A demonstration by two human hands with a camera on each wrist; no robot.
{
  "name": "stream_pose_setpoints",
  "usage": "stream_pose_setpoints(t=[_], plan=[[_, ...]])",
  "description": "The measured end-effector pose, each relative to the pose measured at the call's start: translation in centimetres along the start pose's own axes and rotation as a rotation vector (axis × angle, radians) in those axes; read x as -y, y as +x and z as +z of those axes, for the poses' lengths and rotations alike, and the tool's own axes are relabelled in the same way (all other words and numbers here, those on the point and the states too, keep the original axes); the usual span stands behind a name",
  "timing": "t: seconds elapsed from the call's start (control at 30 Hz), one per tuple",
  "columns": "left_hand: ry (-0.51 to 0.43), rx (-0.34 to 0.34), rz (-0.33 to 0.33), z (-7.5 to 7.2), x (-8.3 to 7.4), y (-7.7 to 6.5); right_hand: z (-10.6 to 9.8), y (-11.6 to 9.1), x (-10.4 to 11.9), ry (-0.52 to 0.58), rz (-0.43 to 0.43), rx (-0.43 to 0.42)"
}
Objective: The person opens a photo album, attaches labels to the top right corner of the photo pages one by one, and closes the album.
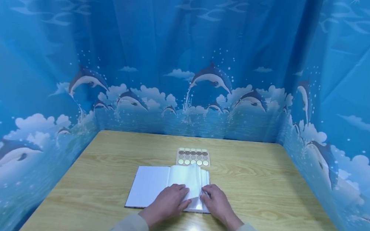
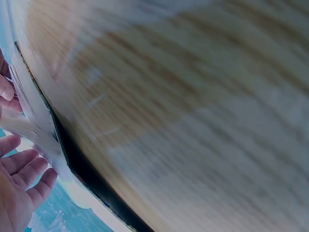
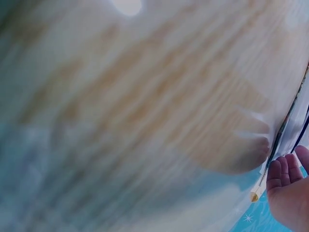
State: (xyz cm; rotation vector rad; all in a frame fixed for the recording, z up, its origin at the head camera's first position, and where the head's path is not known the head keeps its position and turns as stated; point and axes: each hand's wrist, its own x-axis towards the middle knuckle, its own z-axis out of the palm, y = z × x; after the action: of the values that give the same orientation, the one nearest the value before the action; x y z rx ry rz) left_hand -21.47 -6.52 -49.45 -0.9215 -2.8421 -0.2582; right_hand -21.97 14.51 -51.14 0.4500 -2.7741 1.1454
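Observation:
An open photo album (image 1: 151, 186) with white, glossy, sleeve-like pages lies on the table. Some of its pages (image 1: 186, 175) stand lifted and curved between my hands. My left hand (image 1: 172, 198) rests on these raised pages with loosely extended fingers; the left wrist view shows its fingers (image 2: 26, 169) spread beside the pages. At the album's right side, my right hand (image 1: 218, 202) pinches the page edge between thumb and index finger. Its other fingers (image 3: 282, 171) sit by the dark cover edge in the right wrist view. The fingertips are partly hidden by pages.
Behind the album lies a sheet of round discs (image 1: 193, 157), pale and brown, in rows. The wood-grain table (image 1: 265, 182) extends on both sides. Blue curtains (image 1: 144, 52) printed with dolphins enclose its back and sides.

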Motion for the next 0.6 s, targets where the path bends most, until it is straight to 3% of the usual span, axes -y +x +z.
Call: stream_pose_setpoints(t=[0.6], plan=[[0.154,-0.02,0.036,0.7,-0.58,0.3,0.05,0.0,-0.14,0.013,0.009,-0.011]])
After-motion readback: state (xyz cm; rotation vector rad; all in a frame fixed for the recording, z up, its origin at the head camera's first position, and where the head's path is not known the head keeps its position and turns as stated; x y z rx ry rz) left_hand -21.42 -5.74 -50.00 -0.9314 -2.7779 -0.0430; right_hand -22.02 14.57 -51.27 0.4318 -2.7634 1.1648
